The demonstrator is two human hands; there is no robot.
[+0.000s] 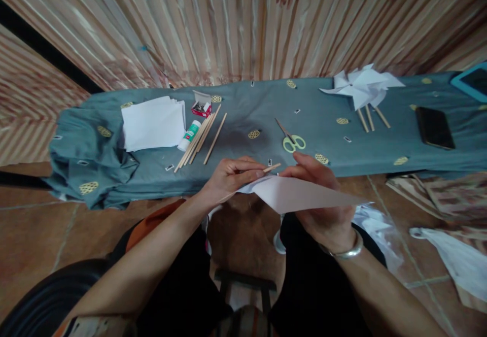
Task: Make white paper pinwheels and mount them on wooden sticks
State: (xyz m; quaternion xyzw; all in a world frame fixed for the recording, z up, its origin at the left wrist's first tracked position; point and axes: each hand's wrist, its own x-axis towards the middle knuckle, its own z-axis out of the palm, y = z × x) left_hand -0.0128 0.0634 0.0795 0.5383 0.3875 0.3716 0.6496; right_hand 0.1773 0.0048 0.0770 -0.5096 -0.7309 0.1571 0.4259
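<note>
My left hand (238,174) is closed around a thin wooden stick (273,167), whose tip sticks out past the fingers toward the right. Against that stick lies a folded white paper pinwheel (292,195), one wide blade spreading to the right. My right hand (321,174), with a silver bangle at the wrist, grips the pinwheel near its middle. The blade hides part of this hand's fingers. A tiny bright spot shows near its fingertips, too small to name. Just beyond it, scissors (291,139) with pale green handles lie on the table.
On the cloth-covered table (243,103) are a paper stack (152,124), a glue stick (189,135), several wooden sticks (198,139) and an open red box (201,106). Finished pinwheels (361,86), a phone (435,127) and a blue-framed device (472,80) lie right. White scraps (375,225) are below.
</note>
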